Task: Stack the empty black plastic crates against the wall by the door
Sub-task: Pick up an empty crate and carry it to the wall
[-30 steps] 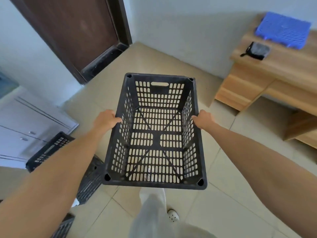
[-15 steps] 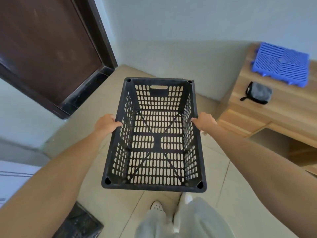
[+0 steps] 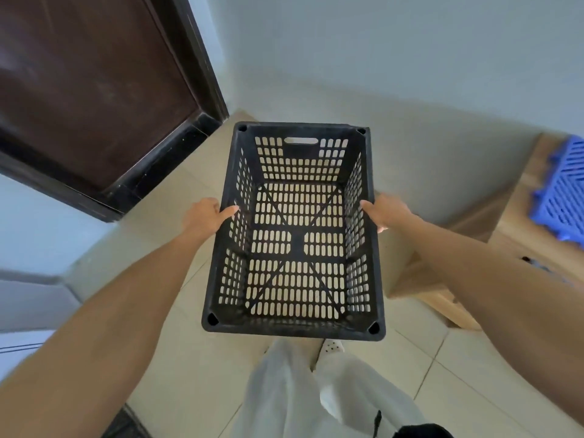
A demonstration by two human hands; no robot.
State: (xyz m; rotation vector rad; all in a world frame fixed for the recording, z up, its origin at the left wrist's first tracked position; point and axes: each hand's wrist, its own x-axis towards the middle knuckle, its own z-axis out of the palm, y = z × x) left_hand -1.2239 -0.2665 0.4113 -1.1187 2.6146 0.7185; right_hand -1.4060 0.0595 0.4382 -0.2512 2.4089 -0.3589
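Ahead, the pale wall (image 3: pixel 395 58) meets the dark brown door (image 3: pixel 88 99) at a corner, with the tiled floor (image 3: pixel 189 172) below. Between my arms the empty black crate (image 3: pixel 294 330) hangs level above the tiles, its far end toward that corner. My left hand (image 3: pixel 202 218) clamps its left rim, thumb inside; my right hand (image 3: pixel 387 213) grips the right rim likewise.

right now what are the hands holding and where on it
The empty black crate, carried by its two long side rims: the left hand grips the left rim, the right hand the right rim, each about midway along.
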